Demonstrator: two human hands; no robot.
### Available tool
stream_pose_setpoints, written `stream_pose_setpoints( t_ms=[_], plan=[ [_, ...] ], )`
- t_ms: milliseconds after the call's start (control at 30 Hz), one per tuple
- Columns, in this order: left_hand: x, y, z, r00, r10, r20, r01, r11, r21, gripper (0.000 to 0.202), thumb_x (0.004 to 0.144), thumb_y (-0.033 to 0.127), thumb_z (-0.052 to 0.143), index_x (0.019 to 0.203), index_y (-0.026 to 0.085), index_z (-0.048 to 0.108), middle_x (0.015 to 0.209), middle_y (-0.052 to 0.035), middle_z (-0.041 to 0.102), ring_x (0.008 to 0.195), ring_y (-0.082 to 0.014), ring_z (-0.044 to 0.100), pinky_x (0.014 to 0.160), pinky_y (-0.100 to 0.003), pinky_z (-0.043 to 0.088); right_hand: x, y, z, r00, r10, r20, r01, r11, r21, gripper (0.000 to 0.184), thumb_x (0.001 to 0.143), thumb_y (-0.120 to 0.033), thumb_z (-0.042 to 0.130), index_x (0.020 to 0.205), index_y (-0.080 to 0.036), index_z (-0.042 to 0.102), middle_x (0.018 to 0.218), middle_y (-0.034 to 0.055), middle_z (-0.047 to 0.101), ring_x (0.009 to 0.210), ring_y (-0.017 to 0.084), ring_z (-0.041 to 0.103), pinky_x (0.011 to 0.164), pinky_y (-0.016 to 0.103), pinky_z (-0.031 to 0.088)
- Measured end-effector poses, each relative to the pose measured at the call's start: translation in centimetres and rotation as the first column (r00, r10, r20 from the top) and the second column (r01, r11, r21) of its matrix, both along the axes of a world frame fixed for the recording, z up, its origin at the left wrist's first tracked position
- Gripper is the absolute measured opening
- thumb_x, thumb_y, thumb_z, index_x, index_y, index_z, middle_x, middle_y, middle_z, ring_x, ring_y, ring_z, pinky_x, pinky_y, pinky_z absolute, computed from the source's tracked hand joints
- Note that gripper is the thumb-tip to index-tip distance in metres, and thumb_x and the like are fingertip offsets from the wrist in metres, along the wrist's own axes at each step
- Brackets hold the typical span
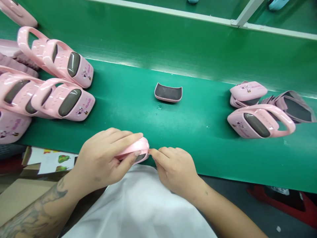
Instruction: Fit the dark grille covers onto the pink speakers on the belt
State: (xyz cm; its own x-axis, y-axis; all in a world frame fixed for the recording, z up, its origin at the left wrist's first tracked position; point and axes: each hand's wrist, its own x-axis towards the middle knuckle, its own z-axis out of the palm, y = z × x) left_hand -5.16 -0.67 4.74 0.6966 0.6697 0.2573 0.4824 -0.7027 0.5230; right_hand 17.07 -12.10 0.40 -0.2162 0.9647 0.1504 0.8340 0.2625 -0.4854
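My left hand (106,158) is wrapped over a pink plastic case (138,149) at the near edge of the green belt (148,115). My right hand (174,167) is closed in a pinch at the case's right end, fingertips touching it. Most of the case is hidden under my left fingers. A loose dark-grey panel with a pink rim (168,92) lies alone on the belt beyond my hands.
A pile of pink handled cases with grey windows (61,99) fills the belt's left side. On the right lie a handled case (260,122), a pink case (247,92) and grey panels (294,107). A green wall (173,43) backs the belt. White cloth (138,205) covers my lap.
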Motion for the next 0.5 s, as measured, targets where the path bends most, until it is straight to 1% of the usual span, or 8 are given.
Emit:
stream_pose_setpoints(
  t_ms=[133, 233, 300, 333, 400, 433, 467, 500],
  plan=[
    [0.0, -0.2, 0.1, 0.999, -0.024, -0.022, 0.024, 0.999, 0.034, 0.042, 0.095, 0.032, 0.071, 0.136, 0.032, 0.076, 0.114, -0.0068, 0.085, 0.094, -0.0308, 0.079, 0.079, -0.042, 0.059, -0.7, -0.3, 0.4, 0.997, -0.029, 0.070, 0.027, 0.999, 0.027, 0.038, 0.092, -0.005, 0.054, 0.120, -0.023, 0.073, 0.077, -0.0029, 0.071, 0.064, 0.017, 0.059, 0.061, 0.037, 0.027],
    [-0.1, -0.5, -0.1, 0.999, 0.011, -0.032, -0.011, 1.000, -0.017, 0.037, 0.097, 0.037, 0.070, 0.133, 0.031, 0.077, 0.126, -0.0063, 0.084, 0.106, -0.0308, 0.081, 0.085, -0.038, 0.064, -1.3, -0.8, 0.7, 0.986, -0.059, 0.159, 0.049, 0.997, 0.062, 0.043, 0.086, 0.000, 0.055, 0.120, -0.020, 0.072, 0.074, -0.0017, 0.068, 0.060, 0.019, 0.055, 0.059, 0.038, 0.027],
    [-0.1, -0.7, -0.2, 0.999, 0.032, -0.015, -0.033, 0.997, -0.071, 0.033, 0.096, 0.041, 0.072, 0.127, 0.034, 0.080, 0.127, -0.0033, 0.084, 0.106, -0.0299, 0.082, 0.086, -0.035, 0.066, -1.5, -1.0, 0.7, 0.978, -0.069, 0.195, 0.050, 0.994, 0.100, 0.039, 0.086, -0.001, 0.056, 0.117, -0.018, 0.072, 0.071, -0.0013, 0.066, 0.059, 0.019, 0.054, 0.057, 0.039, 0.026],
    [-0.1, -0.9, -0.3, 0.999, 0.034, 0.001, -0.034, 0.995, -0.089, 0.030, 0.096, 0.041, 0.073, 0.124, 0.035, 0.081, 0.124, -0.0018, 0.085, 0.104, -0.0291, 0.083, 0.086, -0.034, 0.066, -1.4, -0.9, 0.6, 0.978, -0.065, 0.200, 0.040, 0.991, 0.128, 0.034, 0.087, -0.003, 0.057, 0.113, -0.018, 0.072, 0.070, -0.0016, 0.065, 0.058, 0.018, 0.054, 0.057, 0.039, 0.025],
    [0.1, -1.2, -0.4, 0.999, 0.027, 0.039, -0.023, 0.995, -0.095, 0.027, 0.095, 0.038, 0.075, 0.121, 0.036, 0.082, 0.118, 0.0003, 0.087, 0.100, -0.0275, 0.085, 0.086, -0.032, 0.066, -1.2, -0.6, 0.2, 0.981, -0.052, 0.189, 0.015, 0.981, 0.195, 0.017, 0.095, -0.013, 0.059, 0.104, -0.020, 0.072, 0.065, -0.0028, 0.063, 0.055, 0.017, 0.051, 0.056, 0.039, 0.023],
    [0.2, -1.3, -0.4, 0.998, 0.018, 0.055, -0.013, 0.997, -0.082, 0.027, 0.095, 0.035, 0.075, 0.120, 0.036, 0.083, 0.117, 0.0008, 0.087, 0.100, -0.0273, 0.085, 0.088, -0.032, 0.066, -1.0, -0.3, -0.1, 0.983, -0.044, 0.178, 0.001, 0.973, 0.232, 0.012, 0.100, -0.023, 0.060, 0.099, -0.021, 0.072, 0.063, -0.0032, 0.062, 0.054, 0.017, 0.051, 0.056, 0.039, 0.022],
    [0.3, -1.5, -0.4, 0.997, 0.010, 0.074, -0.005, 0.998, -0.060, 0.027, 0.094, 0.032, 0.076, 0.120, 0.036, 0.083, 0.117, 0.0009, 0.087, 0.102, -0.0275, 0.085, 0.091, -0.033, 0.066, -0.8, 0.0, -0.3, 0.985, -0.031, 0.170, -0.015, 0.964, 0.264, 0.019, 0.103, -0.035, 0.060, 0.095, -0.022, 0.071, 0.062, -0.0035, 0.061, 0.054, 0.017, 0.050, 0.056, 0.038, 0.021],
    [0.4, -1.7, -0.5, 0.996, 0.000, 0.090, 0.003, 0.999, -0.036, 0.029, 0.094, 0.030, 0.076, 0.122, 0.036, 0.083, 0.118, 0.0009, 0.087, 0.104, -0.0278, 0.085, 0.093, -0.034, 0.066, -0.6, 0.3, -0.6, 0.986, -0.017, 0.163, -0.031, 0.957, 0.289, 0.030, 0.105, -0.047, 0.059, 0.090, -0.023, 0.070, 0.061, -0.0037, 0.060, 0.054, 0.016, 0.050, 0.057, 0.038, 0.021]
  ],
)
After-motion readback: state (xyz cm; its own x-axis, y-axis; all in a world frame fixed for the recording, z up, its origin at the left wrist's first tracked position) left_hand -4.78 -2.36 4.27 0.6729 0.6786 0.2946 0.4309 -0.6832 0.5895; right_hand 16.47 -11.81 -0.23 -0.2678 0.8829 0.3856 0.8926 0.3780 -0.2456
